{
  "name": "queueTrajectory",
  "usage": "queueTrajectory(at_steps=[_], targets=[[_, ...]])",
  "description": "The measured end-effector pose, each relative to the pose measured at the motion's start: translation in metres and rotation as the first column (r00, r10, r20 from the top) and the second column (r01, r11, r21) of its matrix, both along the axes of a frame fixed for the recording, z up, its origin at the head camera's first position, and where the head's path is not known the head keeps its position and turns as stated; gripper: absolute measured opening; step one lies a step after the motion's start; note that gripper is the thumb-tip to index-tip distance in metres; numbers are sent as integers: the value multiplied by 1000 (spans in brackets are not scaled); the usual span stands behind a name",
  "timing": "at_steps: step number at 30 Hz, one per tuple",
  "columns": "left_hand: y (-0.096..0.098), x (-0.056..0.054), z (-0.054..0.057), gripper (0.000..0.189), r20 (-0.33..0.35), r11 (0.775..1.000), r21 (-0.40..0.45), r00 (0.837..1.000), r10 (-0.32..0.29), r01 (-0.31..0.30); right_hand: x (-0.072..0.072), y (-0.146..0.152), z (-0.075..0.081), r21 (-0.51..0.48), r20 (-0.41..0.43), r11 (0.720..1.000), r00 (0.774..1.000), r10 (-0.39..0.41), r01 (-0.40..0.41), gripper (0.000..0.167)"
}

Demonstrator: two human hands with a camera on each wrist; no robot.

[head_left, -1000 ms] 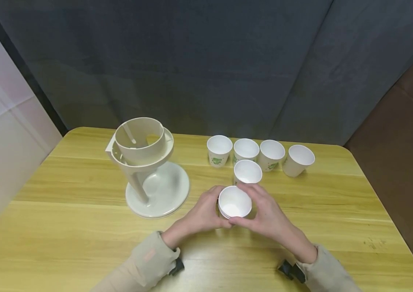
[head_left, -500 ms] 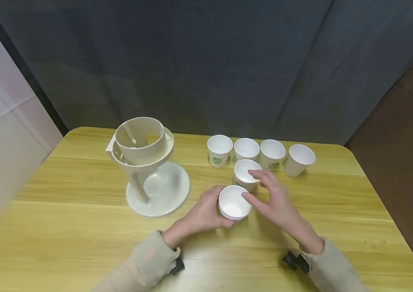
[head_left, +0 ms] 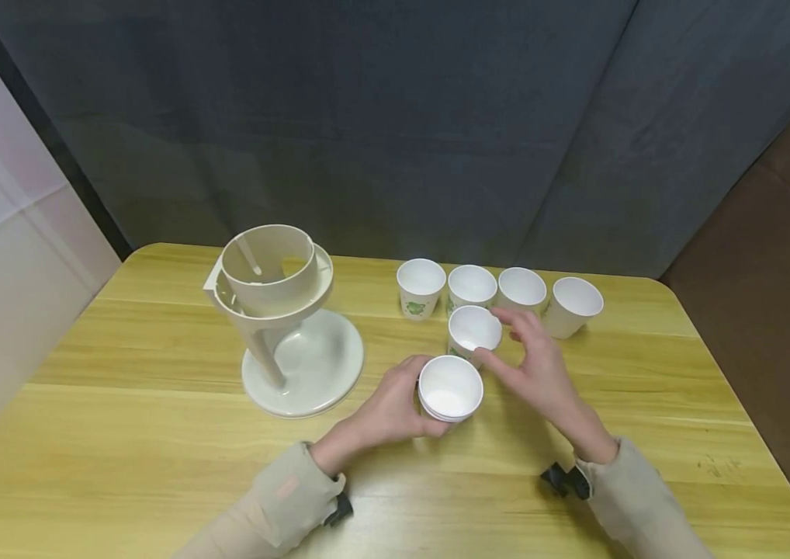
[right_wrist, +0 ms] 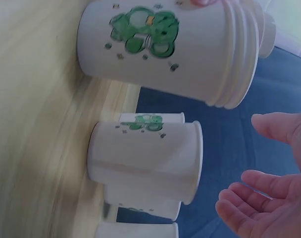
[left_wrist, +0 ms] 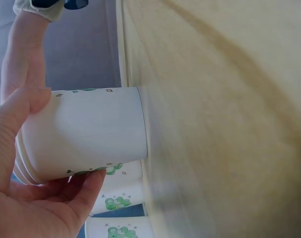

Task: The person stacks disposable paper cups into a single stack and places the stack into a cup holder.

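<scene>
My left hand grips a small stack of nested white paper cups, its thumb and fingers around the upper part. In the left wrist view the stack stands with its base at the tabletop. A green cartoon print shows on its side in the right wrist view. Just behind the stack stands a single paper cup. My right hand holds nothing; its thumb and fingers are spread at the right side of that cup's rim. In the right wrist view the fingers are apart from the cup.
Several more paper cups stand upright in a row along the back of the wooden table. To the left is a cream plastic stand with a ring-shaped top and round base. A dark curtain hangs behind.
My right hand has let go of the stack and moved right and back to the single cup's rim. My left hand keeps holding the stack in place.
</scene>
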State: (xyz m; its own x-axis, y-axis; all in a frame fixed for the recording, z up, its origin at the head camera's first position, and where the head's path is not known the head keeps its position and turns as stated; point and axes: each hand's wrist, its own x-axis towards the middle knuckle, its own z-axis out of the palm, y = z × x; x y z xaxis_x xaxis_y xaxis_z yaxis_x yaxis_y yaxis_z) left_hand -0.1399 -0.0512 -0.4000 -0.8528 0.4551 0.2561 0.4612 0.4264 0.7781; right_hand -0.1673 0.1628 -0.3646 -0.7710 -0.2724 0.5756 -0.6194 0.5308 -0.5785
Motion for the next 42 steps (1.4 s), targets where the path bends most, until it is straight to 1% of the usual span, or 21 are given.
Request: queueTrajectory(at_steps=[8, 17, 21, 27, 42], targets=[[0, 0, 0, 71, 1, 1000, -4, 1000, -1, 1, -10, 3, -7, 21, 76, 999, 996, -42, 40, 60], [1, 1, 1, 71, 10, 1000, -2, 1000, -11, 11, -20, 3, -13, 80, 139, 996, 989, -53, 43, 69], [1, 1, 1, 71, 12, 1000, 4, 1000, -11, 11, -24, 2, -15, 124, 153, 991, 987, -59, 40, 69], [1, 1, 2, 71, 4, 1000, -1, 1000, -8, 8, -27, 0, -17, 175, 171, 983, 982, -81, 51, 74], [0, 0, 1, 71, -9, 1000, -9, 1000, -3, 3, -33, -4, -21, 181, 179, 980, 978, -109, 76, 71]])
